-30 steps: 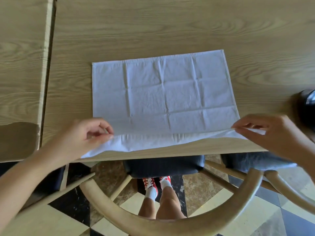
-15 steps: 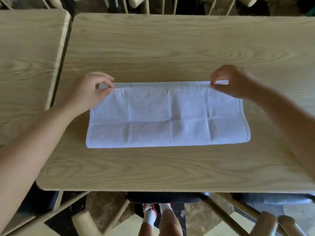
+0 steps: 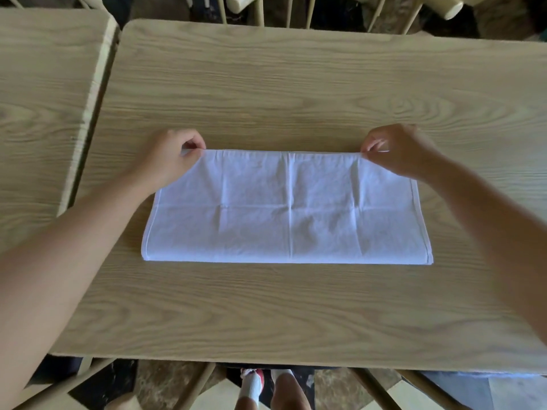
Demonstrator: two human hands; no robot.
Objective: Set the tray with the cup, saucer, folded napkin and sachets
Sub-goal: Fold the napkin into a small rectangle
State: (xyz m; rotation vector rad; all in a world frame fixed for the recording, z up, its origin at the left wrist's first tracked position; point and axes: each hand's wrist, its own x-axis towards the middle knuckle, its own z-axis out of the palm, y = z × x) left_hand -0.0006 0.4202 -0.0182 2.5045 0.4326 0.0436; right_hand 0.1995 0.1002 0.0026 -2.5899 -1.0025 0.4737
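Observation:
A white cloth napkin [image 3: 288, 208] lies folded in half on the light wooden table [image 3: 296, 84], its fold along the near edge. My left hand [image 3: 174, 159] pinches the far left corner between thumb and fingers. My right hand [image 3: 396, 149] pinches the far right corner the same way. Both hands rest low on the table at the napkin's far edge. No tray, cup, saucer or sachets show in this view.
A second wooden table [image 3: 44, 99] stands to the left across a narrow gap. Pale wooden chair backs [image 3: 296, 7] line the far side. Chair frames and my legs [image 3: 266, 389] show below the near table edge.
The napkin lay open with both hands holding its near edge; that edge was carried over to the far edge, folding it in half. The hands now hold the far corners down.

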